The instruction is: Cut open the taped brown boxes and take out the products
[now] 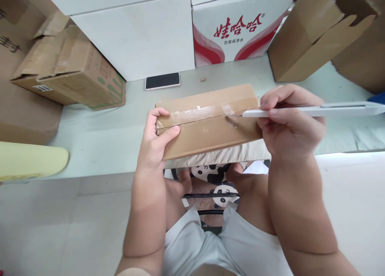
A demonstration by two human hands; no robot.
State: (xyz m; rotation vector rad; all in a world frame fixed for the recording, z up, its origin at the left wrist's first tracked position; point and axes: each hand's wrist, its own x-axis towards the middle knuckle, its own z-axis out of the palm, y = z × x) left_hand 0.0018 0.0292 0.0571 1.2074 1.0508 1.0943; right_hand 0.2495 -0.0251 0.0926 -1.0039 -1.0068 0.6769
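Note:
A small brown cardboard box [207, 131], taped along its top seam, rests over my lap. My left hand [156, 142] grips its left end, with the thumb on top and the fingers wrapped round the edge. My right hand [290, 121] is closed on a long white utility knife [315, 109]. The knife's tip touches the clear tape [207, 111] near the right end of the seam.
A phone [163, 81] lies on the pale green mat beyond the box. White cartons [135, 31], a red-and-white carton [237, 27] and brown cardboard boxes [72, 67] stand around the back. A yellow object [30, 160] lies at left.

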